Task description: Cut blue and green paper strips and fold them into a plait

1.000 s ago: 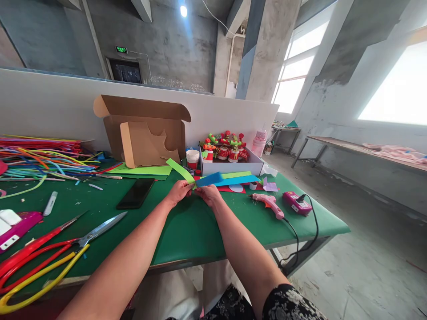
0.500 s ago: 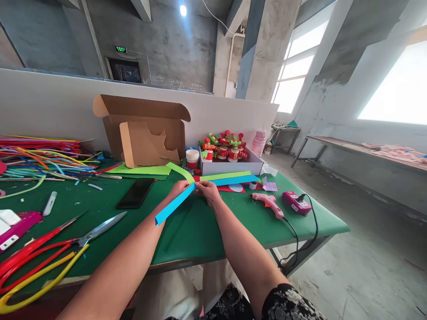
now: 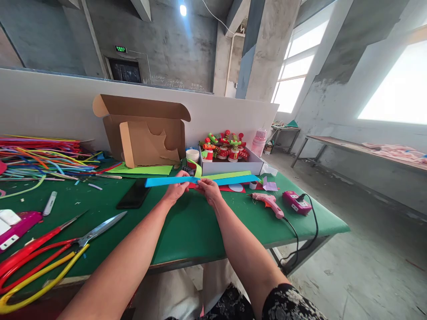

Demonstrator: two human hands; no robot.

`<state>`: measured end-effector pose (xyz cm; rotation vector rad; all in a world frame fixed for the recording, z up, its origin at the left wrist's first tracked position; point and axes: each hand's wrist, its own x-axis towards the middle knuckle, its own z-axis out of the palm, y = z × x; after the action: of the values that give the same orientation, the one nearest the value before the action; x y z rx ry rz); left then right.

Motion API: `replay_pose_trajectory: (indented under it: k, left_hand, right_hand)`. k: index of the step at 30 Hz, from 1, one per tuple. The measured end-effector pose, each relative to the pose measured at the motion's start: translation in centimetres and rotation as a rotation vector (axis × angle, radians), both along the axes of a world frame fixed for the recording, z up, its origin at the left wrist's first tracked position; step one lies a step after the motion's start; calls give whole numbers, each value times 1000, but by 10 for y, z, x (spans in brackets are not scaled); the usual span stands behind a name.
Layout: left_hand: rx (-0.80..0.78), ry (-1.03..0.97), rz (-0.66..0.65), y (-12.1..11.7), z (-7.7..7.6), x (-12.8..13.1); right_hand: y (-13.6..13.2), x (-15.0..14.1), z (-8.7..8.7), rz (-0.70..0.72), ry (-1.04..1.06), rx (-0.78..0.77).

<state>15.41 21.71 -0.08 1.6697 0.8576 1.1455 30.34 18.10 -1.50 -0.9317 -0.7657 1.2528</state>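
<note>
A long blue paper strip (image 3: 163,181) stretches out to both sides of my hands, its left part held level above the table. My left hand (image 3: 176,191) is closed on the blue strip, left of the middle. Beside it my right hand (image 3: 209,190) pinches the spot where the blue strip meets a light green paper strip (image 3: 230,175). One part of the green strip curls upward behind the fingers; the other runs to the right along the blue. Exactly how the strips overlap is hidden by my fingers.
Right of the hands lie a pink glue gun (image 3: 269,203) and a magenta power block (image 3: 296,203). A black phone (image 3: 134,194) and large scissors (image 3: 80,242) are to the left. Behind stand paper cups (image 3: 192,154), a box of red-green figures (image 3: 230,168) and a cardboard box (image 3: 147,142).
My left hand has swung the blue strip's left part up and away from me, from slanting toward me to level. The green strip's free part now curls upright near the fingers.
</note>
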Motion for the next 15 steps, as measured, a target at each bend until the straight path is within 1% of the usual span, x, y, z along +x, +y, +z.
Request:
replay_pose_trajectory:
  k: [5, 10, 15]
  left_hand:
    - [-7, -19, 14, -10, 6, 0]
    - [-39, 1, 21, -8, 3, -2]
    - [-64, -6, -3, -4, 1, -2]
  right_hand:
    - [0, 0, 0, -5, 21, 10]
    - [-1, -4, 0, 7, 45, 36]
    - [-2, -5, 1, 11, 64, 54]
